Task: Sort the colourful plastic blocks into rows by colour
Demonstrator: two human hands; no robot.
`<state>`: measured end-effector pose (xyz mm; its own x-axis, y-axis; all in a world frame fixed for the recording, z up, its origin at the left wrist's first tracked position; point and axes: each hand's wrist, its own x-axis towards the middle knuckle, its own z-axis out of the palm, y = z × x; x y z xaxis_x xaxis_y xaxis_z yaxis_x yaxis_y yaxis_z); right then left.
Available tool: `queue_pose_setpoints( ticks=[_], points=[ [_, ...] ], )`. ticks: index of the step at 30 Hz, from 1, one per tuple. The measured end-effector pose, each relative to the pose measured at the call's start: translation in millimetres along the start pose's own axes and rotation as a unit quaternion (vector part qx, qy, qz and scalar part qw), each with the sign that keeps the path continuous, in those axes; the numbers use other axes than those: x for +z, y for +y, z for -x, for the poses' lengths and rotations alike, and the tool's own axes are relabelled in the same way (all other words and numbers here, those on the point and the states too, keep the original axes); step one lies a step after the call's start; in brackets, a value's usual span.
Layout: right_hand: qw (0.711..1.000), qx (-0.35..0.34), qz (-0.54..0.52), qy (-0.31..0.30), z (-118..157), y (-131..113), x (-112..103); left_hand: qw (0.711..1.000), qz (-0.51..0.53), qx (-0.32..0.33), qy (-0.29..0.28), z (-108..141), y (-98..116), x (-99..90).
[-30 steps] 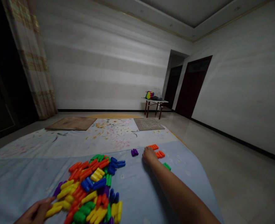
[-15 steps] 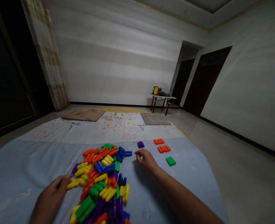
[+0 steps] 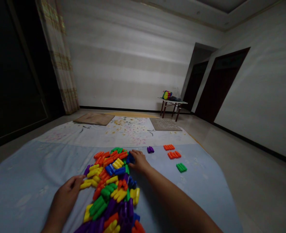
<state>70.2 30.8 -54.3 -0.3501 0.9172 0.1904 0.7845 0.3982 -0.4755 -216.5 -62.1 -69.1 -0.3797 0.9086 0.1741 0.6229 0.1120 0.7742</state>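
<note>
A long heap of plastic toy blocks, each of joined finger-like tubes, lies on the cloth in yellow, orange, green, purple and blue. My right hand (image 3: 140, 161) is at the heap's far right edge, its fingers curled round a blue toy block (image 3: 130, 158) that it partly hides. At the left edge, my left hand (image 3: 66, 199) has thumb and fingertips closed at the end of a yellow toy block (image 3: 86, 184). An orange block (image 3: 123, 184) and a green block (image 3: 98, 207) lie in the heap between the hands.
Right of the heap, apart from it, lie a purple block (image 3: 150, 149), two orange blocks (image 3: 169, 147) and a green block (image 3: 181, 167). Two flat boards (image 3: 94, 118) rest at the cloth's far edge. A small table (image 3: 173, 101) with a colourful bag stands by the wall.
My right hand has moved left onto the blue blocks and closed round one. The left hand stays by the yellow block. The whole view has shifted slightly.
</note>
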Motion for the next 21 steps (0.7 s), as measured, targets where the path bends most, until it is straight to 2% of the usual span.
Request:
queue_pose_setpoints(
  ticks=[4,8,12,15,17,21],
  points=[
    [1.0,0.015,0.01,-0.002,2,-1,-3,1.0,0.018,0.005,0.009,2,4,-1.0],
    [1.0,0.011,-0.009,0.005,17,4,-12,0.999,0.032,0.005,0.007,3,5,-0.3],
    [0.994,-0.061,-0.074,-0.057,36,14,-26,0.999,0.032,0.007,0.002,3,4,0.5],
    [0.986,-0.075,-0.11,-0.103,49,19,-39,0.999,0.035,0.001,0.004,4,5,0.0],
    [0.987,-0.065,-0.111,-0.098,58,19,-47,0.999,0.038,-0.001,0.004,5,6,-0.5],
    [0.993,-0.036,-0.1,-0.046,76,16,-51,0.999,0.038,0.001,0.002,5,7,-0.2]
  ],
)
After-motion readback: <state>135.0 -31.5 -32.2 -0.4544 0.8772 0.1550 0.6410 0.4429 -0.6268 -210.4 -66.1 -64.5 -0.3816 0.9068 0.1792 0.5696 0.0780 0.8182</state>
